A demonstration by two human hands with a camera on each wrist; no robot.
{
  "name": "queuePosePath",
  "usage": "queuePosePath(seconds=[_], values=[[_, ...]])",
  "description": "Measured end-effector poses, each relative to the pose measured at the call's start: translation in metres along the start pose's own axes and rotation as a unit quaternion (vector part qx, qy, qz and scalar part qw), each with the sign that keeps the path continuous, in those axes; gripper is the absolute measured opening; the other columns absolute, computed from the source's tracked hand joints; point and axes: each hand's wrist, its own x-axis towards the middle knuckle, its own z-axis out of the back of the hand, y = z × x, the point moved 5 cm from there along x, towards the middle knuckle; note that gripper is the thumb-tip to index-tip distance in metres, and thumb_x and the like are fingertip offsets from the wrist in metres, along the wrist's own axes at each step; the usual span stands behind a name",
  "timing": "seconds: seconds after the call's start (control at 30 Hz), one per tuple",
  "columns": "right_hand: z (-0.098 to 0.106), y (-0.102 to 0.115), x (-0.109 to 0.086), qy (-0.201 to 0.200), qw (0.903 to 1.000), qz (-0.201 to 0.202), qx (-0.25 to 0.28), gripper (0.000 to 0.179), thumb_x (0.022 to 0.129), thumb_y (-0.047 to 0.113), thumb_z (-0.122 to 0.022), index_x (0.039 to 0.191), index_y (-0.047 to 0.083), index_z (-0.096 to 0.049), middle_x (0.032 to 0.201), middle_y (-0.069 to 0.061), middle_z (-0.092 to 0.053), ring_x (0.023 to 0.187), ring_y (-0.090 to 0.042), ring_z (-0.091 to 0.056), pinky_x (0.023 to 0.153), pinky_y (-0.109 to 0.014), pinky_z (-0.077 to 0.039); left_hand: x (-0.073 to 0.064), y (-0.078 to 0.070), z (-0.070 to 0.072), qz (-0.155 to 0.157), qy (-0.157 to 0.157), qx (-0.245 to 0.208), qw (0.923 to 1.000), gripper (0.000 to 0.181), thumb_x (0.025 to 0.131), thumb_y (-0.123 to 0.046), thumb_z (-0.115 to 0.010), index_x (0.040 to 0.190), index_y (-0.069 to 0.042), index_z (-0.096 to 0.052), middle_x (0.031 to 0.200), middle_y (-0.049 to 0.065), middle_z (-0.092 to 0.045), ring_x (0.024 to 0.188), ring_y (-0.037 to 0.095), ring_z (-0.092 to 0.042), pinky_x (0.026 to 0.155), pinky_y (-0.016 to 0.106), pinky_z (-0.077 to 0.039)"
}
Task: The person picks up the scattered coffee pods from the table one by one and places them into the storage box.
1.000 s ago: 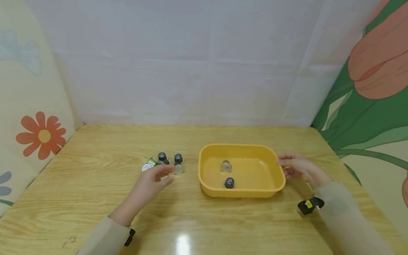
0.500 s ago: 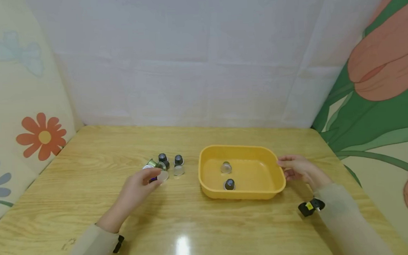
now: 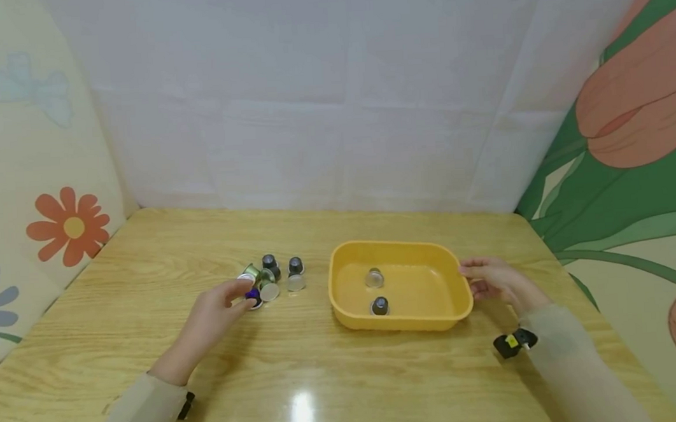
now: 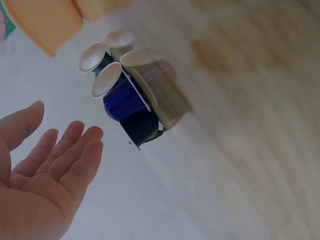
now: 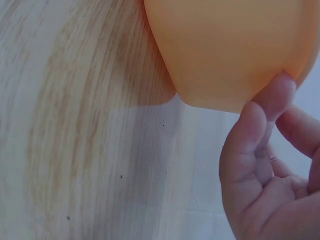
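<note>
On the wood-grain table lies a loose cluster of coffee capsules, among them a dark one (image 3: 268, 262) and a green one (image 3: 268, 283) with a pale lid. My left hand (image 3: 208, 316) reaches in from the left, its fingertips beside a blue-purple capsule (image 3: 253, 296). In the left wrist view its fingers (image 4: 82, 160) are spread loosely, apart from the blue capsule (image 4: 126, 102). A yellow plastic tray (image 3: 401, 321) stands right of centre. My right hand (image 3: 498, 279) grips its right end, fingers bent against the outer wall (image 5: 225, 45).
Inside the tray are a pale-lidded capsule (image 3: 374, 278) and a dark capsule (image 3: 380, 305). Another dark capsule (image 3: 295, 264) stands between cluster and tray, with a pale lid (image 3: 296, 282) showing before it. White cloth (image 3: 333, 109) hangs behind; flower-printed panels (image 3: 626, 126) flank the table.
My left hand has moved left and a little toward me, from the pale-lidded capsules to the blue-purple one, which has come into view. My right hand and the tray have stayed put.
</note>
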Motion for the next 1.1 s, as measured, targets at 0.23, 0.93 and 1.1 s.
queuePosePath(seconds=[0.23,0.93,1.1], values=[[-0.001,0.002,0.0,0.001,1.0,-0.003,-0.002,0.03,0.1,0.015,-0.053,0.124,-0.003,-0.049,0.079,0.002,-0.059,0.061,-0.01,-0.059,0.058,-0.024,-0.053,0.005,0.003,0.001,-0.016,0.002,0.027,0.9995,0.035,0.09,-0.003,-0.067,0.119,0.015,-0.058,0.116,0.031,-0.062,0.108,0.046,-0.059,0.091,0.057,-0.048],[0.001,0.001,0.0,0.006,1.0,0.004,0.001,0.032,0.1,0.016,-0.053,0.125,-0.004,-0.049,0.081,0.002,-0.057,0.062,-0.01,-0.059,0.059,-0.024,-0.053,0.018,0.02,0.004,0.051,0.036,0.037,0.9974,0.029,0.09,-0.004,-0.066,0.11,0.017,-0.061,0.108,0.032,-0.063,0.1,0.044,-0.061,0.085,0.052,-0.052],[0.001,0.001,0.0,0.009,1.0,0.0,-0.001,0.034,0.101,0.016,-0.053,0.127,-0.005,-0.047,0.08,0.002,-0.057,0.062,-0.01,-0.059,0.059,-0.024,-0.053,0.022,0.02,0.002,0.049,0.046,0.048,0.9966,0.031,0.088,-0.005,-0.068,0.109,0.018,-0.061,0.106,0.032,-0.064,0.098,0.043,-0.062,0.082,0.05,-0.053]])
